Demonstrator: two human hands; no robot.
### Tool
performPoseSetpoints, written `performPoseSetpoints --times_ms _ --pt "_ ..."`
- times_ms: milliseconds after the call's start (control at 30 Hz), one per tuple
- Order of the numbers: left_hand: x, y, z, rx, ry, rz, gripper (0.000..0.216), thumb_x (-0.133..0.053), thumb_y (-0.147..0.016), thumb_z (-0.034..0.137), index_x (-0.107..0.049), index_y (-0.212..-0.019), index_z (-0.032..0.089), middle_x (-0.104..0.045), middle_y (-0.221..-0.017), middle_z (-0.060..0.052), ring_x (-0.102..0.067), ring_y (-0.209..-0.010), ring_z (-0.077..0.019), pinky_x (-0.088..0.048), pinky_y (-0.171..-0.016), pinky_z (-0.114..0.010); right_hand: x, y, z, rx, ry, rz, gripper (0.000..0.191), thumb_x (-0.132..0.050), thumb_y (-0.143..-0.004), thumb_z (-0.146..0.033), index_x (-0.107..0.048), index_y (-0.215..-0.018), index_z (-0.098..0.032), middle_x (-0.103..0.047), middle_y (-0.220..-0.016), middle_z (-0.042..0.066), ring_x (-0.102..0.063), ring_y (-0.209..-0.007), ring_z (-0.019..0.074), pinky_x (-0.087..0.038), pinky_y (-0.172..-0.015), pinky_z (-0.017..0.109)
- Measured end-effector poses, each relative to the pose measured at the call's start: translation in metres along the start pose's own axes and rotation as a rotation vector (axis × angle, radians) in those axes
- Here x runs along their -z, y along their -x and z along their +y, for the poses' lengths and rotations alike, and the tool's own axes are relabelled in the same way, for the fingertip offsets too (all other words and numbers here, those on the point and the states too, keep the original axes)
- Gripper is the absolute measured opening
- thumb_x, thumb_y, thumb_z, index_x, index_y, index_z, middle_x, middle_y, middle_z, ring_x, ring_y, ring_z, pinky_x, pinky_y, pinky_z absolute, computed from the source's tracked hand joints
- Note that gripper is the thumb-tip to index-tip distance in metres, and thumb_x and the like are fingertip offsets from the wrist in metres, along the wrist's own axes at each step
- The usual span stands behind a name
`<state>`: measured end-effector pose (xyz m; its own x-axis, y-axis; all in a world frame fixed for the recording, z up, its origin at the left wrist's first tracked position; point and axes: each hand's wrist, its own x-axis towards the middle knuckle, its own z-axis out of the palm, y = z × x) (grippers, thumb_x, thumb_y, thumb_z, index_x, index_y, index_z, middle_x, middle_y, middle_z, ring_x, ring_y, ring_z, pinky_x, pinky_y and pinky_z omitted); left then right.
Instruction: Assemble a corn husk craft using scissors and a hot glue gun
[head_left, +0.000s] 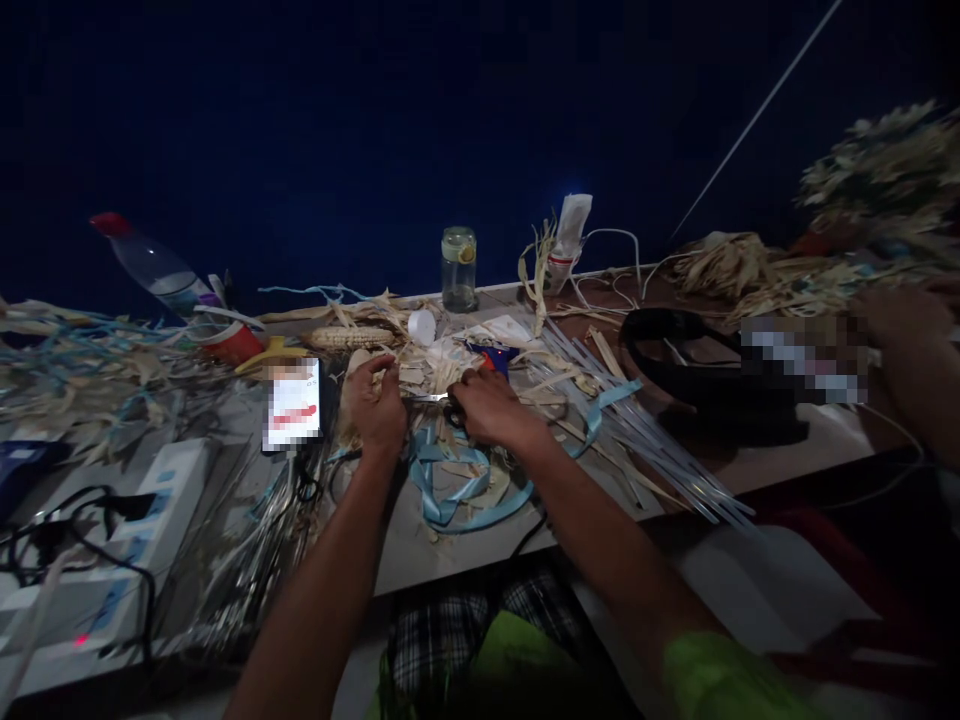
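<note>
My right hand (487,408) is closed around the dark handles of a pair of scissors (433,398), whose bright blades point left. Close by on the left, my left hand (379,408) has its fingers curled, with a pale corn husk (349,400) showing beside and under it. More dry husk strips (439,370) lie just beyond the two hands. Below the scissors, a light blue ribbon (465,490) loops over the table and runs to the right. A red and blue object (495,357) is partly hidden behind my right hand.
A lit phone (291,405), thin wires (281,520) and a power strip (161,530) lie left. A corn cob (351,338), white roll (421,327) and glass jar (459,270) stand behind. Clear sticks (660,450) and black headphones (705,385) lie right, near another person's arm (911,370).
</note>
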<state>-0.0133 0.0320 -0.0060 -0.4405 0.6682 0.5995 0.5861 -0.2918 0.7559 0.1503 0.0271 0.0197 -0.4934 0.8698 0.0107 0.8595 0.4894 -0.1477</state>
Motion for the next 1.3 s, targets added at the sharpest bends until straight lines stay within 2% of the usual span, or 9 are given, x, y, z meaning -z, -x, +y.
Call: performPoseSetpoints --times_ms 367,533,633,800,900,1033,1133,1233,1300 --pt "0.0 0.002 0.003 -0.057 -0.019 -0.044 0.014 -0.052 -0.078 0.024 -0.061 -0.086 0.017 -0.063 -0.087 -0.004 -0.055 -0.09 -0.0164 -0.04 -0.085 -0.03 -0.003 -0.005 -0.002 -0.067 -0.017 -0.036 0.048 -0.048 -0.075 -0.017 -0.044 -0.123 -0.015 -0.062 -0.1 0.013 -0.051 -0.103 0.0281 -0.034 -0.085 0.038" --pt "0.0 0.002 0.002 -0.058 -0.013 -0.03 0.014 -0.053 -0.077 0.023 -0.062 -0.086 0.018 -0.063 -0.087 -0.004 -0.055 -0.09 -0.0159 -0.04 -0.086 -0.03 0.004 -0.003 0.001 -0.095 -0.038 0.009 0.058 -0.057 -0.071 -0.033 -0.042 -0.126 -0.019 -0.056 -0.116 0.014 -0.042 -0.112 0.0324 -0.031 -0.09 0.043" --pt "0.001 0.001 0.003 -0.069 0.007 -0.005 0.014 -0.052 -0.078 0.022 -0.061 -0.086 0.017 -0.063 -0.087 -0.004 -0.056 -0.089 -0.0156 -0.041 -0.085 -0.029 0.012 0.0 0.009 -0.139 -0.046 0.037 0.048 -0.055 -0.072 -0.033 -0.05 -0.119 -0.021 -0.058 -0.112 0.013 -0.042 -0.111 0.0322 -0.029 -0.09 0.044" --pt "0.003 -0.001 0.002 -0.064 0.025 0.029 0.014 -0.052 -0.078 0.023 -0.061 -0.087 0.016 -0.064 -0.086 -0.005 -0.056 -0.088 -0.0162 -0.041 -0.084 -0.03 0.023 0.006 0.029 -0.187 -0.092 -0.015 0.03 -0.049 -0.078 -0.031 -0.061 -0.102 -0.017 -0.063 -0.097 0.014 -0.051 -0.102 0.028 -0.03 -0.09 0.041" --pt "0.003 -0.002 0.001 -0.052 0.04 0.042 0.015 -0.053 -0.078 0.023 -0.062 -0.086 0.016 -0.064 -0.087 -0.005 -0.056 -0.088 -0.0163 -0.041 -0.084 -0.03 0.029 0.012 0.042 -0.153 -0.268 0.011 0.035 -0.053 -0.075 -0.029 -0.059 -0.108 -0.018 -0.064 -0.101 0.01 -0.055 -0.097 0.0239 -0.035 -0.089 0.038" --pt "0.003 -0.002 -0.001 -0.04 0.041 0.05 0.014 -0.053 -0.078 0.023 -0.062 -0.085 0.016 -0.065 -0.086 -0.005 -0.057 -0.087 -0.0162 -0.041 -0.083 -0.03 0.04 0.022 0.06 -0.024 -0.699 0.039 0.048 -0.053 -0.075 -0.028 -0.051 -0.121 -0.016 -0.06 -0.114 0.008 -0.056 -0.099 0.0184 -0.041 -0.085 0.03" --pt "0.002 -0.002 -0.004 -0.043 0.037 0.031 0.013 -0.054 -0.077 0.023 -0.063 -0.084 0.017 -0.064 -0.085 -0.005 -0.057 -0.087 -0.0163 -0.04 -0.085 -0.03 0.045 0.027 0.073 0.055 -0.883 -0.08 0.049 -0.058 -0.073 -0.032 -0.055 -0.119 -0.016 -0.061 -0.113 0.008 -0.057 -0.096 0.0174 -0.044 -0.08 0.028" --pt "0.002 -0.001 -0.006 -0.036 0.033 0.017 0.015 -0.053 -0.078 0.025 -0.063 -0.086 0.018 -0.064 -0.087 -0.005 -0.056 -0.089 -0.0164 -0.04 -0.086 -0.031 0.042 0.026 0.08 0.144 -0.904 -0.279 0.045 -0.062 -0.07 -0.034 -0.062 -0.112 -0.017 -0.065 -0.103 0.008 -0.06 -0.087 0.0169 -0.046 -0.073 0.026" --pt "0.002 -0.001 -0.006 -0.038 0.032 0.012 0.015 -0.053 -0.078 0.026 -0.063 -0.086 0.017 -0.063 -0.087 -0.005 -0.056 -0.09 -0.0165 -0.041 -0.085 -0.031 0.036 0.022 0.081 0.175 -0.922 -0.338 0.043 -0.062 -0.07 -0.035 -0.063 -0.109 -0.018 -0.066 -0.103 0.008 -0.061 -0.086 0.017 -0.046 -0.072 0.025"
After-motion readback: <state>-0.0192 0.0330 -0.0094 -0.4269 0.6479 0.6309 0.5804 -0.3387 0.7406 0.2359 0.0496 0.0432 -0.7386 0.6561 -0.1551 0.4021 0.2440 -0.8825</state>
